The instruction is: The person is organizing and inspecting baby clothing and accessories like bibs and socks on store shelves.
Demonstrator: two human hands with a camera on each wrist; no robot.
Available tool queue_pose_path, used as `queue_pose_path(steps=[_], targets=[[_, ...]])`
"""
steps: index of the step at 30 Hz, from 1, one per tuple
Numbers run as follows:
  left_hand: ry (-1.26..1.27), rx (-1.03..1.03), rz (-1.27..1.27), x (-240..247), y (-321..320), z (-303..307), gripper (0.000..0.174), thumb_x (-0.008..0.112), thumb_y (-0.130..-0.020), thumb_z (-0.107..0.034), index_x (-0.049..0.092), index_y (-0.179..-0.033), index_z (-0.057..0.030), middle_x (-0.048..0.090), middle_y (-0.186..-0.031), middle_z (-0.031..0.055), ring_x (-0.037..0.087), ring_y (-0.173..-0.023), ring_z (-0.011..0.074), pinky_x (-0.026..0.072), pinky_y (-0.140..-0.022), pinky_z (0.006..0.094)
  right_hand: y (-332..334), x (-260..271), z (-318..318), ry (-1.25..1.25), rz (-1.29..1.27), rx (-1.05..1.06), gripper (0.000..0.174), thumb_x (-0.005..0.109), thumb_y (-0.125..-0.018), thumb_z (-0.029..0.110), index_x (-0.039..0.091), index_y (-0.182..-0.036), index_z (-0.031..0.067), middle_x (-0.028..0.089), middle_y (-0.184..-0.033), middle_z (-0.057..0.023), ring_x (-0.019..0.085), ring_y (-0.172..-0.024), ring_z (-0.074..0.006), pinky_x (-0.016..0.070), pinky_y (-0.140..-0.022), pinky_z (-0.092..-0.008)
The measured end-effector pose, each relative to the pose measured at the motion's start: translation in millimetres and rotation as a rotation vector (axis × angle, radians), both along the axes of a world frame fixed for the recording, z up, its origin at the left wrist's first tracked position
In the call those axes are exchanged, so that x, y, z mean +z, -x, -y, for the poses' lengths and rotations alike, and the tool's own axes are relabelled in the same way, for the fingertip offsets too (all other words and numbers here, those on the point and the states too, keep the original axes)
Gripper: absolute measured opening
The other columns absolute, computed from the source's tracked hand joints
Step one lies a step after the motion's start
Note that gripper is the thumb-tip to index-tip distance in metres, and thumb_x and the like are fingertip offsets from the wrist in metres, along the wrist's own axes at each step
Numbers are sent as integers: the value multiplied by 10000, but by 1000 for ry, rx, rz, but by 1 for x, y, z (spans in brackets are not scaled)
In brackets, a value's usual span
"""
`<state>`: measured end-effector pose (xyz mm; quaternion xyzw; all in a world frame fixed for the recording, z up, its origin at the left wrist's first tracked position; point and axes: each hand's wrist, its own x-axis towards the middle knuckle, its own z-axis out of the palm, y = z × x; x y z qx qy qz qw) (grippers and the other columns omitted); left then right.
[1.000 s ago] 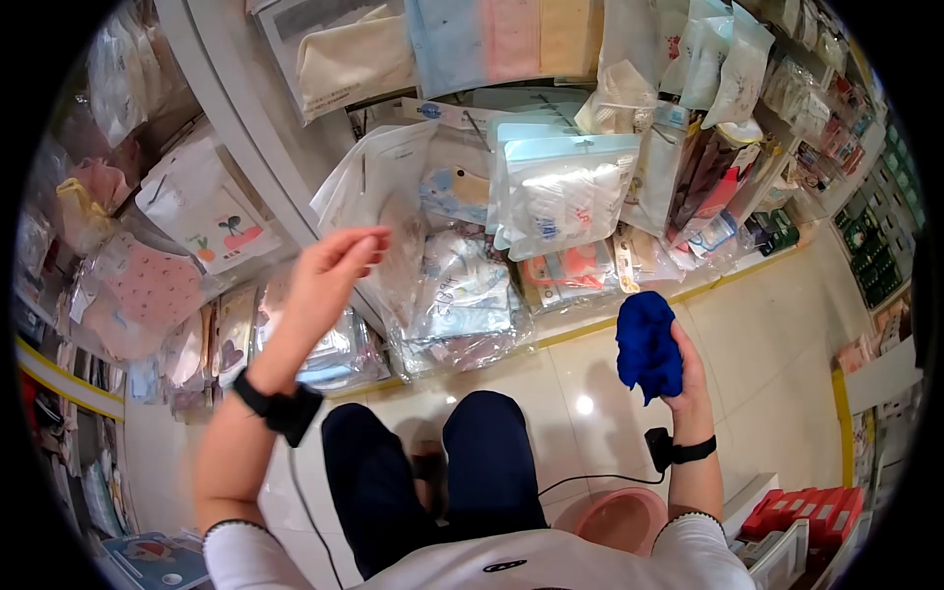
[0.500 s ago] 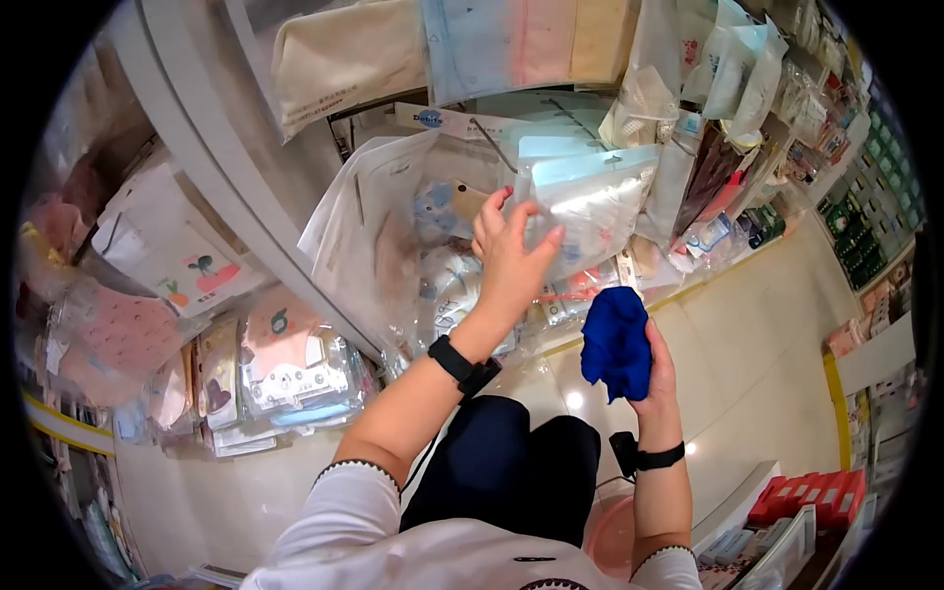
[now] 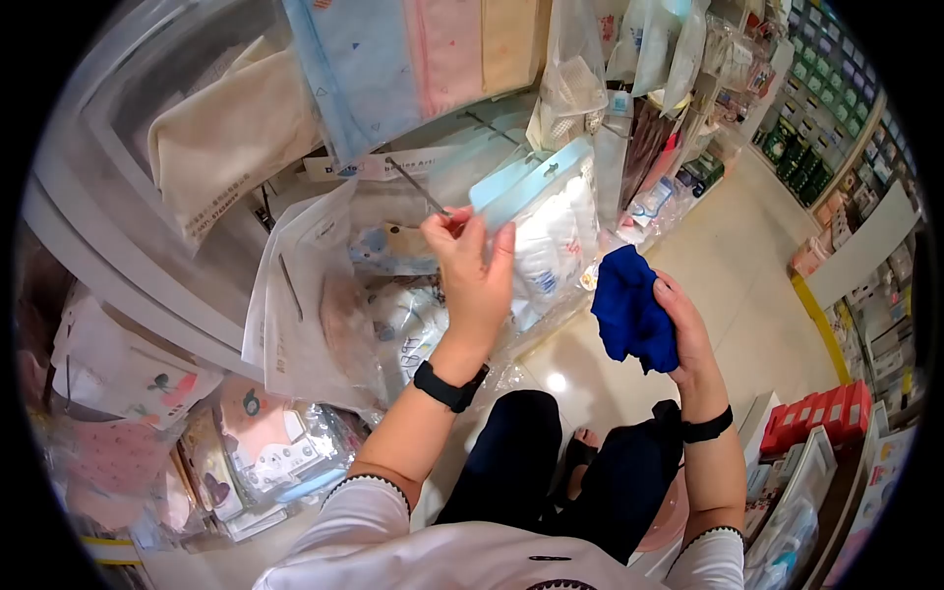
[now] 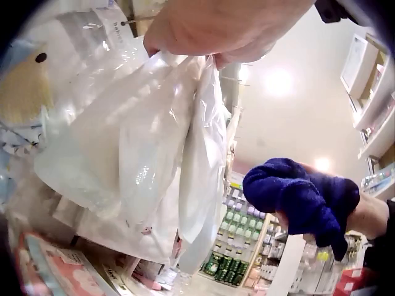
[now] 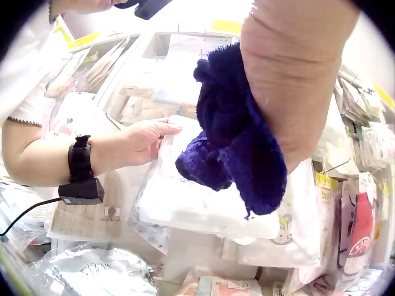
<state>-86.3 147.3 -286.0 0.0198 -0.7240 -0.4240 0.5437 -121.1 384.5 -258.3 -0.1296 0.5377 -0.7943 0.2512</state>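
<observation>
My left hand [image 3: 474, 280] pinches the upper corner of clear plastic packages [image 3: 558, 226] with pale blue header strips and white contents, hanging on a metal hook [image 3: 418, 185]. In the left wrist view several of these plastic packages [image 4: 154, 148] fan out below the fingers. Off to the right, my right hand [image 3: 693, 329] grips a crumpled dark blue cloth [image 3: 632, 310], which has a fuzzy, towel-like surface in the right wrist view. Most of the right fingers are hidden behind it.
Clear bags [image 3: 320, 285] hang left of the hook, above wrapped goods [image 3: 408, 315]. Folded pastel cloths [image 3: 433, 59] and a cream pouch [image 3: 231, 147] hang higher up. Red boxes [image 3: 816, 418] stand at the lower right, beyond the tiled floor [image 3: 733, 265].
My left hand has moved from the left over to the hanging packages and now pinches their corner, tilting them. The right hand keeps its grip on the blue cloth. The head view has shifted.
</observation>
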Motion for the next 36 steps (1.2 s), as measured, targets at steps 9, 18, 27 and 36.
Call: queue_pose_path(steps=[9, 18, 27, 36], targets=[[59, -29, 67, 5, 10, 12, 235, 555, -858, -199, 592, -993, -11, 551, -980, 142, 491, -902, 317, 390, -822, 369, 10, -21, 13, 45, 48, 56, 358, 528, -888, 221, 477, -1182, 23, 570, -1041, -92, 584, -892, -165, 495, -758, -291], [462, -91, -129, 42, -4, -9, 228, 567, -736, 19, 631, -951, -15, 605, -1015, 122, 583, -894, 289, 447, -769, 360, 3, -18, -10, 99, 61, 28, 360, 531, -885, 215, 479, -1184, 20, 571, -1043, -87, 581, -897, -159, 490, -765, -286], [488, -255, 64, -15, -44, -38, 203, 584, -705, 0, 614, -905, -10, 606, -1035, 113, 583, -953, 293, 458, -822, 396, -4, -52, -60, -150, 140, 51, 370, 538, -874, 205, 480, -1178, 2, 584, -1031, -92, 589, -902, -159, 493, -775, -274], [-195, -83, 105, -64, -25, -28, 129, 525, -864, -83, 545, -837, 42, 543, -760, 135, 529, -726, 225, 427, -698, 301, -1, -68, -74, -107, 116, -88, 388, 522, -884, 231, 484, -1178, -19, 584, -1058, -96, 572, -942, -162, 459, -840, -282]])
